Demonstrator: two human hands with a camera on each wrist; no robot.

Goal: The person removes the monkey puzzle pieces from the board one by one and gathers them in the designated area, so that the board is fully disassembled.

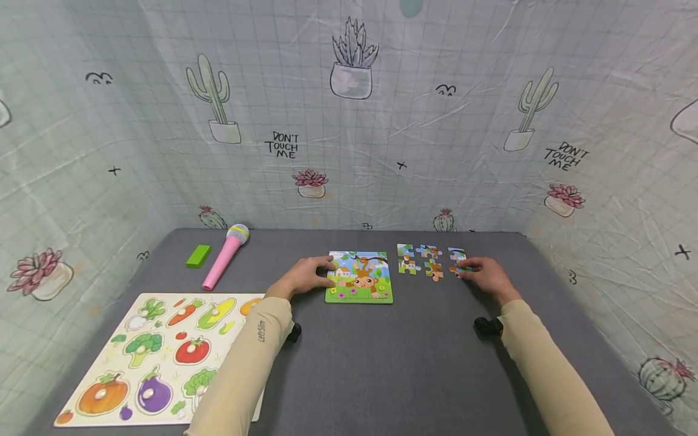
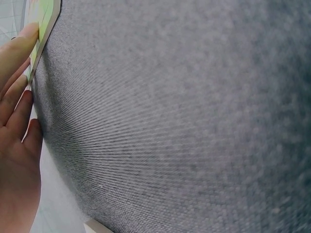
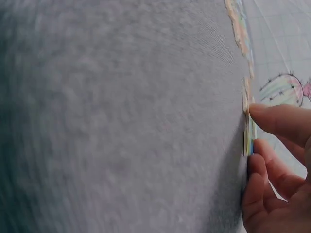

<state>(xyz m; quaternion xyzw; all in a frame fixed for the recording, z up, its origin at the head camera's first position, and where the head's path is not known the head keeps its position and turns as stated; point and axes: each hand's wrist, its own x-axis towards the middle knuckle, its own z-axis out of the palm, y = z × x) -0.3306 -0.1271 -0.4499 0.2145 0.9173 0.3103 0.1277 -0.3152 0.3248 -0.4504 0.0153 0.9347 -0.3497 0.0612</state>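
Note:
A square picture board [image 1: 357, 295] with a monkey hanging from a branch lies flat on the grey table. At its left edge rests my left hand [image 1: 305, 275], thumb and fingertips touching the board with the fingers fairly straight. To the right of the board several jigsaw pieces [image 1: 406, 266] lie in rough columns. My right hand [image 1: 488, 277] is at the rightmost column, thumb and fingers around a jigsaw piece [image 3: 249, 141] that stays low at the tabletop. Fingers partly hide that piece in the head view.
A pink toy microphone [image 1: 223, 260] and a green block [image 1: 198, 256] lie at the back left. Nearer, a vegetable peg board [image 1: 180, 357] extends under my left forearm. A patterned cloth [image 1: 349, 139] hangs behind the table's back edge.

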